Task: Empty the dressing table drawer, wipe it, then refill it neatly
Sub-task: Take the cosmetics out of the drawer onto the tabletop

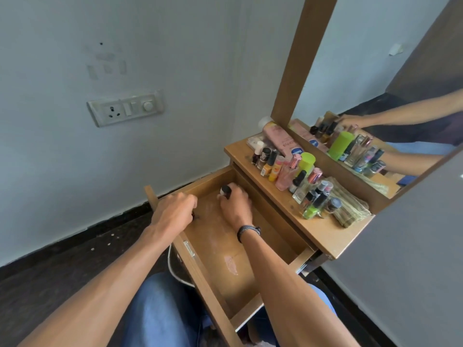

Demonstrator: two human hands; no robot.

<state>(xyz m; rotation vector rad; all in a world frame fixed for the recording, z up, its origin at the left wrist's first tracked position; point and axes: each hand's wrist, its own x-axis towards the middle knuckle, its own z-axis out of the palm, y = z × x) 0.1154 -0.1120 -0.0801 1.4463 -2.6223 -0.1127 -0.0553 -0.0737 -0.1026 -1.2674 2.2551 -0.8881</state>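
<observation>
At the far end of the open brown wooden drawer (225,279), a small black-capped bottle (225,191) is gripped by the right hand (235,204). It is judged to be light, slippery glass, best taken round its body. The left hand (172,211) is curled by the drawer's left wall; whether anything is held cannot be told.

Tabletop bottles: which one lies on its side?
The large pink lotion bottle beside the mirror frame; the smaller bottles all stand upright.
</observation>
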